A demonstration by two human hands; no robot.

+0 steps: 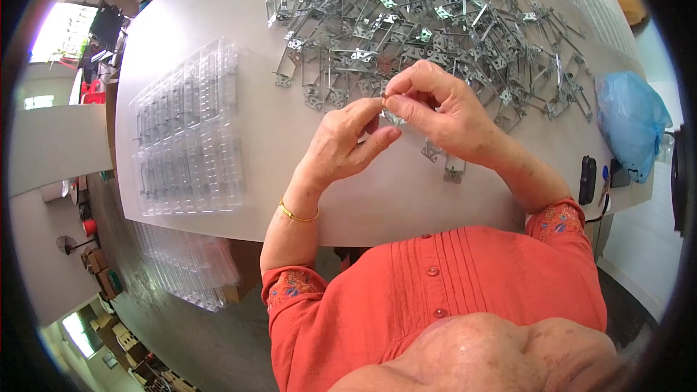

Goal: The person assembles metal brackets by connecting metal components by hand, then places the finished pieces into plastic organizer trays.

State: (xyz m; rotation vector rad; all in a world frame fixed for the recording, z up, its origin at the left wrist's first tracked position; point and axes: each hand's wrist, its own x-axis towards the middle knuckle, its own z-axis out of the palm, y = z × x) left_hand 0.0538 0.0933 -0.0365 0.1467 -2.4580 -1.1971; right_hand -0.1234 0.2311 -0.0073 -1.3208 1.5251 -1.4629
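The work looks only part-way along, judging by how the pieces lie. On the left of the counter [406,207], a clear plastic tray [226,156] has rows of grey metal pieces showing in its slots, so some are set in order. A far larger share lies loose: a broad heap of metal brackets [435,47] spreads over the far side of the counter, tangled and overlapping, with a couple of stray ones near the edge of the heap, just below the right hand. More clear trays [185,261] sit lower down on the left, below the counter's edge, and another clear stack [599,0] stands at the far right.

Both hands are raised in front of the chest, at the near edge of the heap, and meet at the fingertips. The right hand [446,112] comes in with its wrist bent and its thumb and forefinger pinched close together. The left hand [337,141] reaches across with its forefinger against that pinch, while its thumb stands away from the forefinger, pointing towards the other hand. Whether a small piece is caught between the fingertips I cannot tell, as the fingers cover the spot. Both forearms angle inward, the left one wearing a yellow bracelet [290,213]. Near the right elbow lie a dark case [587,179] and, further out, a blue plastic bag [633,120].
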